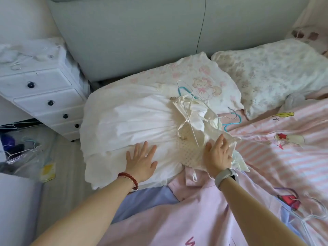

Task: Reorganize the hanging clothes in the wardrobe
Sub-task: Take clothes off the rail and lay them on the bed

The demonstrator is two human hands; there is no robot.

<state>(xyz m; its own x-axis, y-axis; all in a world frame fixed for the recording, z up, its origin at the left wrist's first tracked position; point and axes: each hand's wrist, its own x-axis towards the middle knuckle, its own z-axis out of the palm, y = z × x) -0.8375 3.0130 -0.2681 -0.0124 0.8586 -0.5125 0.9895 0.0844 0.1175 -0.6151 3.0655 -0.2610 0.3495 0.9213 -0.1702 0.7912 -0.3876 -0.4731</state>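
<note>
The bed (284,157) carries the work, not the wardrobe, which is out of sight. A white dress (127,121) lies across the bed near the pillows (204,75), its skirt spread toward the drawers (40,96), its bodice toward the bed's middle. A pink garment (186,210) lies beneath its near edge.

Judgement: the step in hand is flattening the dress for folding or rehanging. The skirt is bunched in ridges and the near hem is rolled under; it wants smoothing outward from the waist before any fold.

The left hand (142,159) rests flat on the skirt's near edge, fingers spread and straight, holding nothing. The right hand (217,154) lies on the bodice, fingers extended over the cloth; whether the fingertips pinch the fabric cannot be told.

Hazard noted: a white hanger (192,128) lies tangled in the bodice ribbons, and a teal hanger (184,92) sits just beyond it. A further teal hanger (234,121) lies beside the bodice on the bed. The white one should be lifted clear first, ribbons eased off its wire, or pressing will snag or crease them.

More hangers (312,215) lie well apart at the bed's near right.
</note>
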